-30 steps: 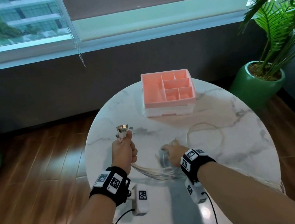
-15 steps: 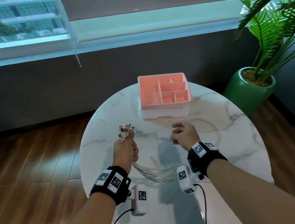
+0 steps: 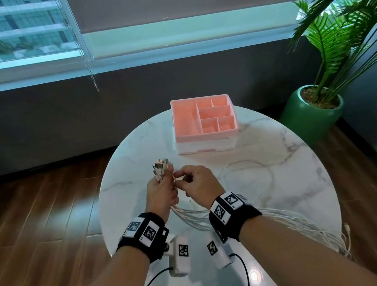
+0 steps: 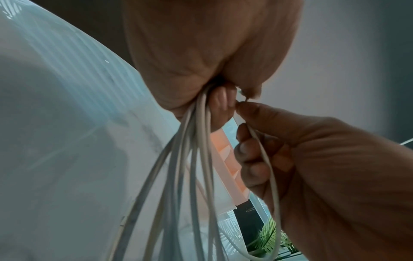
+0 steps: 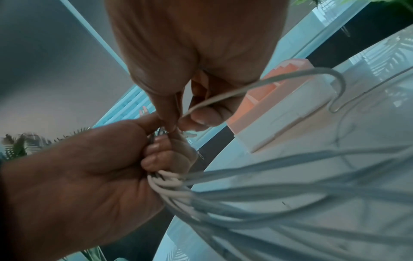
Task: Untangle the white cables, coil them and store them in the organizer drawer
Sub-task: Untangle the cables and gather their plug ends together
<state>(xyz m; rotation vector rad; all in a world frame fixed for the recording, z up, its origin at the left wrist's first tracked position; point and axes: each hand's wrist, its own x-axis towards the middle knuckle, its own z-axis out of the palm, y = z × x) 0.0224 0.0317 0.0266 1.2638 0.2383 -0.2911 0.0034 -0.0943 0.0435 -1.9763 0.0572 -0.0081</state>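
Note:
My left hand (image 3: 161, 191) grips a bundle of white cables (image 3: 193, 217) in its fist, their plugs (image 3: 160, 167) sticking up above the thumb. The strands (image 4: 190, 159) hang from the fist and trail right across the table, over its front right edge (image 3: 328, 232). My right hand (image 3: 195, 184) is pressed against the left one and pinches a single white cable (image 5: 223, 97) at the plugs. That cable (image 4: 268, 167) runs down across the right palm. The pink organizer (image 3: 204, 122) with its white drawer (image 3: 205, 146) stands at the table's far side, drawer shut.
The round marble table (image 3: 296, 176) has a loose cable loop (image 3: 253, 165) lying right of my hands. A green potted palm (image 3: 318, 110) stands on the floor at the right. Wooden floor (image 3: 36, 224) surrounds the table; a dark wall with a window lies behind.
My right hand rose from the cables on the table and moved left to the left hand, bringing one cable to the held plugs. The left hand stayed raised with its bundle.

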